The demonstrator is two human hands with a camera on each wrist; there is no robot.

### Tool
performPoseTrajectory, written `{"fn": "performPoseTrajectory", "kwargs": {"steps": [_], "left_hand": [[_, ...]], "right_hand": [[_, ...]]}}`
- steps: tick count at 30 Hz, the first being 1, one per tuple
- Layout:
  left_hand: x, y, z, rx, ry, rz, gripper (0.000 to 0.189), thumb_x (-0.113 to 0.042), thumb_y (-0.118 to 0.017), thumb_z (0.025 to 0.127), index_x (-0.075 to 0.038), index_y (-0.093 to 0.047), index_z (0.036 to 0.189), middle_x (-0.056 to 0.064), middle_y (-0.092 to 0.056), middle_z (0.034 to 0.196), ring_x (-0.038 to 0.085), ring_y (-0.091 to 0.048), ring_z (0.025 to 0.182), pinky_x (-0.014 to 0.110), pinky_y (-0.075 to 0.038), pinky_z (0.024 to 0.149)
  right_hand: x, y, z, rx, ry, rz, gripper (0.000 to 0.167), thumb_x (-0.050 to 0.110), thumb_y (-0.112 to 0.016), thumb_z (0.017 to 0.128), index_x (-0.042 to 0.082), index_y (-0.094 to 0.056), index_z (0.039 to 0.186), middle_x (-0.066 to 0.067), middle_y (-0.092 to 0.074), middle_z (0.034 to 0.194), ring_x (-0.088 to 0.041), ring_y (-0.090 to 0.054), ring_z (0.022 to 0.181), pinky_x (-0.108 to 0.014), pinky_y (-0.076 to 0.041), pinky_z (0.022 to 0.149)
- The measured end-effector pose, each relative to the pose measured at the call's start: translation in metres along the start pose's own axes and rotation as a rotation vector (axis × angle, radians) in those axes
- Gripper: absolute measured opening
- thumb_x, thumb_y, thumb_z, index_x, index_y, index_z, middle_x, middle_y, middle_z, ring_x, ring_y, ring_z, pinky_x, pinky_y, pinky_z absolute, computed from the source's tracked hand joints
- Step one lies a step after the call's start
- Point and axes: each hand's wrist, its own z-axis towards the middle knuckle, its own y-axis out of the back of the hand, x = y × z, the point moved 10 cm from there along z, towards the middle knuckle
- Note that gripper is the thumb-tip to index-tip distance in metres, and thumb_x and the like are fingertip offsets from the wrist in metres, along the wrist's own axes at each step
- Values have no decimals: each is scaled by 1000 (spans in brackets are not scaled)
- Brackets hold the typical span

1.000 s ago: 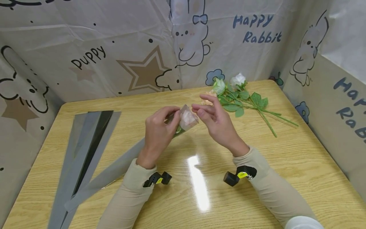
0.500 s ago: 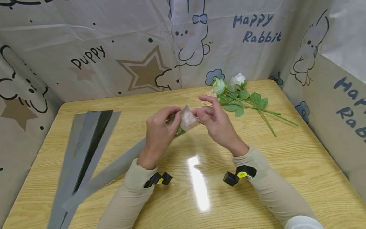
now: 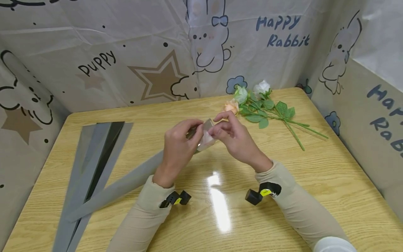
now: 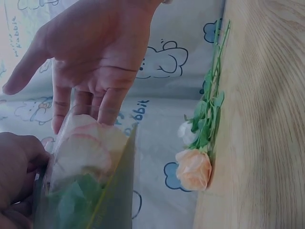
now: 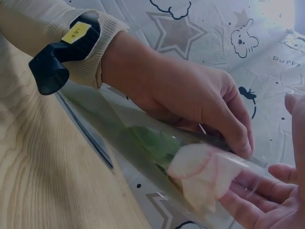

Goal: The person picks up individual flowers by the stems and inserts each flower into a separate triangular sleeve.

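A pale pink-white rose [image 5: 205, 167] with green leaves lies inside a long sleeve [image 3: 135, 176], clear on one side and grey on the other. My left hand [image 3: 181, 141] pinches the sleeve's edge near its open end, beside the bloom. The sleeve's tail slants down to the left past my forearm. At the mouth is my right hand [image 3: 237, 140]; its fingertips reach in at the petals, with the thumb held apart in the left wrist view. The stem is hidden within the sleeve and behind my left hand.
Several grey and black flat sleeves [image 3: 85, 164] lie fanned on the table's left. At the back right are a peach rose [image 3: 231, 106], a greenish rose [image 3: 241, 95] and a white rose [image 3: 262, 89] with stems. A white round object [image 3: 333, 245] shows at the lower right. Printed cloth surrounds the table.
My right fingers have moved slightly left and down, farther into the sleeve's mouth onto the petals, uncovering the peach rose. My left hand has shifted slightly right with the sleeve.
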Motion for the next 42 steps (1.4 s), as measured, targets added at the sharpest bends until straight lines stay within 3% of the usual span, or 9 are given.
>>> {"fn": "performPoseTrajectory", "kwargs": {"steps": [10, 15, 19, 24, 30, 38, 42], "left_hand": [[-5, -3, -1, 24, -21, -2, 11, -4, -68, 97, 4, -76, 98, 18, -78, 91, 22, -76, 76, 29, -63, 67], [-5, 0, -1, 6, -19, -9, 11, -3, -68, 97, 4, -76, 97, 18, -78, 91, 23, -76, 77, 30, -64, 67], [-5, 2, 0, 4, -15, -14, 11, -3, -67, 98, 3, -76, 97, 17, -78, 91, 23, -76, 77, 30, -64, 68], [-5, 3, 0, 9, -2, -10, 11, -3, -67, 98, 3, -76, 99, 17, -79, 93, 23, -77, 80, 30, -64, 70], [-6, 5, 1, 5, 6, -5, 12, -4, -67, 98, 3, -76, 99, 18, -79, 94, 24, -77, 80, 30, -65, 70], [-9, 9, 2, -15, -11, -4, 11, -3, -66, 97, 3, -76, 98, 18, -79, 92, 23, -76, 77, 28, -63, 65], [-11, 11, 2, -24, -19, -4, 12, -3, -66, 97, 3, -76, 98, 17, -79, 91, 22, -76, 77, 28, -63, 63]], "right_hand": [[3, -8, -1, 59, 12, 26, 65, 62, -54, 100, 1, -43, 121, -24, -74, 111, -14, -74, 99, -33, -63, 89], [4, -4, -1, 42, 8, 21, 40, 36, -56, 107, 1, -42, 123, -25, -74, 114, -15, -75, 99, -44, -63, 91], [1, 4, 0, 3, -7, -6, 38, 32, -57, 107, 2, -43, 126, -22, -75, 114, -20, -76, 101, -51, -61, 93], [-3, 20, 4, -103, 2, 40, 30, 23, -50, 110, -3, -46, 123, -17, -72, 106, -21, -75, 100, -35, -63, 93], [-18, 35, 8, -204, -31, 89, 23, 18, -45, 110, -4, -51, 117, -17, -69, 103, -12, -73, 94, -30, -63, 91], [-51, 33, 12, -191, -149, -25, 16, 12, -55, 107, -2, -58, 116, -17, -68, 106, -9, -70, 93, -25, -62, 87], [-64, 24, 13, -140, -189, -153, 15, 6, -61, 102, 0, -65, 116, -19, -71, 110, -19, -72, 98, -30, -61, 89]]}}
